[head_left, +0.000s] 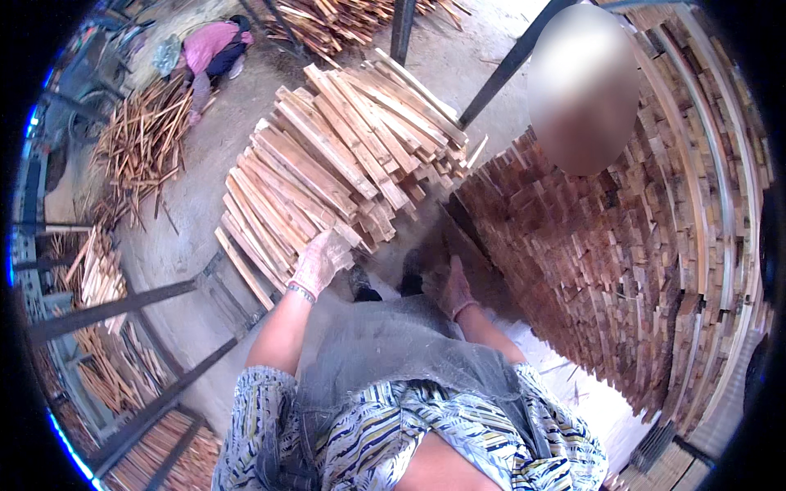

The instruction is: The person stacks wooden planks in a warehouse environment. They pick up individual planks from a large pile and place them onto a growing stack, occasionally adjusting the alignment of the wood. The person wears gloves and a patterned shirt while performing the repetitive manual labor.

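Observation:
A large pile of pale wooden strips (315, 155) lies in front of me, the strips side by side in layers. At its near edge is my left hand (322, 260), in a thin whitish glove with a bracelet at the wrist. Its fingers are closed at the end of a wooden strip (348, 236), which is smeared by motion. My right hand (453, 288), also gloved, hangs low in shadow between the pile and the tall stack on the right. Its thumb stands apart from the fingers, and nothing shows in it.
A tall stack of brown wood pieces (589, 254) rises at the right, partly behind a blurred patch. Dark metal bars (115, 311) cross the left side. At the far left a person in pink (214, 45) bends over a loose heap of sticks (143, 139).

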A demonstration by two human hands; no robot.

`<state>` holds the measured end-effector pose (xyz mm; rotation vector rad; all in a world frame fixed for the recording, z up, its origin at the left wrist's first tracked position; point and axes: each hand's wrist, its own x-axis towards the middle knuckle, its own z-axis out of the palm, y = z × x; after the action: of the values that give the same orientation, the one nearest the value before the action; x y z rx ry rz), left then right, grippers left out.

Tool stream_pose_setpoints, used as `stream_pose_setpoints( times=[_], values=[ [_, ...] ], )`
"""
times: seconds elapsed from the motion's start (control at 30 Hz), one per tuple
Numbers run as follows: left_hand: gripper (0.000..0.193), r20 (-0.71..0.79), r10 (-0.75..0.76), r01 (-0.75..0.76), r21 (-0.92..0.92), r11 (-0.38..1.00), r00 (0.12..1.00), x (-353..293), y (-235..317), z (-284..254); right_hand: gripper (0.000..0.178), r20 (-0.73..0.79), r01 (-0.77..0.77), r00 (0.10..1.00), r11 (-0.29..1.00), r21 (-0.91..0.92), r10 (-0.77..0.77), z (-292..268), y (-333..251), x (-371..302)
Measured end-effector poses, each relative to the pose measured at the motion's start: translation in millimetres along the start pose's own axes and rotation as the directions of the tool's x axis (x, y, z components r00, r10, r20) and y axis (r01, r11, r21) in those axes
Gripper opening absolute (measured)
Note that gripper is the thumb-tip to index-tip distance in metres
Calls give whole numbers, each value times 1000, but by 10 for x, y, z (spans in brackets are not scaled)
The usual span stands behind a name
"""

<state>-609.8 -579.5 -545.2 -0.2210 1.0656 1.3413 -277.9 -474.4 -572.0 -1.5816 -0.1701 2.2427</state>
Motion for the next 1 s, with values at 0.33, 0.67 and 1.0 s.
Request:
stream_pose_setpoints(
  times=[0.33, 0.67, 1.0],
  values=[
    [82, -131, 101, -91, 75, 993, 986, 1360, 578, 352, 66, -30, 73, 997, 991, -111, -77, 1322, -1005, 1972],
    [82, -365, 158, -53, 282, 958, 917, 2705, 842, 625, 77, -19, 200, 979, 978, -57, -202, 1648, -1074, 3339],
    [68, -252, 227, -53, 552, 832, 941, 2807, 940, 427, 86, -124, 189, 969, 962, -198, -216, 1856, -1039, 2869]
  ],
)
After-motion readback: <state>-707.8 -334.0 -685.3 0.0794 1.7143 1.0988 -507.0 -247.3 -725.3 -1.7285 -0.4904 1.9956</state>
